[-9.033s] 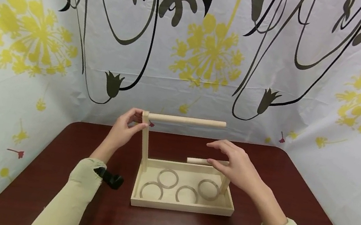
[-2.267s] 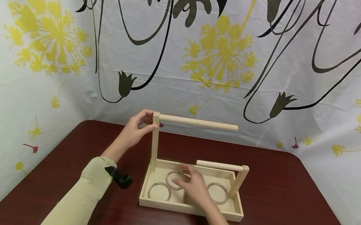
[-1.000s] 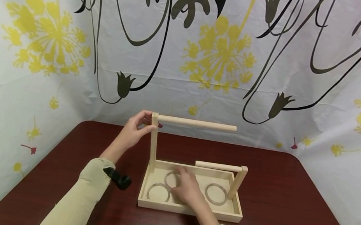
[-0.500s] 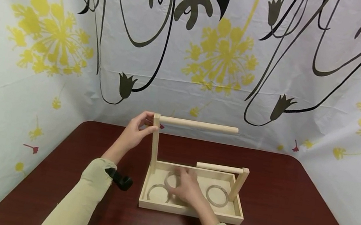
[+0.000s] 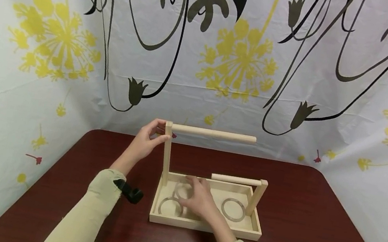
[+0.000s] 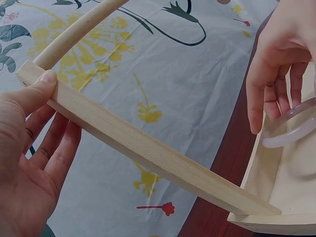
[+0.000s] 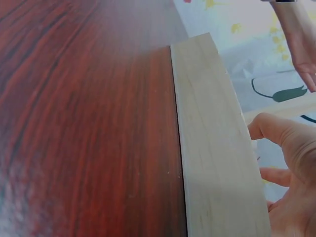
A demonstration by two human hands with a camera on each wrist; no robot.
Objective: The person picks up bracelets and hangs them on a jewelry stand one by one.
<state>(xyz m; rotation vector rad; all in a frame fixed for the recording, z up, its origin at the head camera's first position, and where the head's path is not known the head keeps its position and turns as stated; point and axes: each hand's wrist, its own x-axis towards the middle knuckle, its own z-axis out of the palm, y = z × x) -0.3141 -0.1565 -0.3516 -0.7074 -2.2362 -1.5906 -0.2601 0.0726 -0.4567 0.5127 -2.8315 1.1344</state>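
My left hand [image 5: 143, 140] holds the top of the tall wooden post [image 5: 166, 159] of a pale wooden rack. In the left wrist view its thumb lies on the post's face, the fingers behind. Over the rack's tray [image 5: 200, 226], my right hand [image 5: 200, 198] grips a translucent, pale lilac bangle [image 6: 289, 139], which is tilted up from the tray floor. A second bangle [image 5: 170, 206] lies at the tray's front left, and another [image 5: 233, 210] at the right. The right wrist view shows the right hand's curled fingers beyond the tray's front wall [image 7: 212, 138]; the bangle is hidden there.
A long rod [image 5: 215, 133] juts right from the tall post's top. Lower down, a shorter rod [image 5: 236, 180] points left from a short post [image 5: 256, 198] at the tray's right end. The rack stands on a dark red table [image 5: 300, 222] before a patterned cloth [image 5: 187, 69].
Earlier, my right hand was by the short rod, and four-ring layout lay flat; it moved down-left into the tray. One bangle has now risen with it. My left hand stays on the post.
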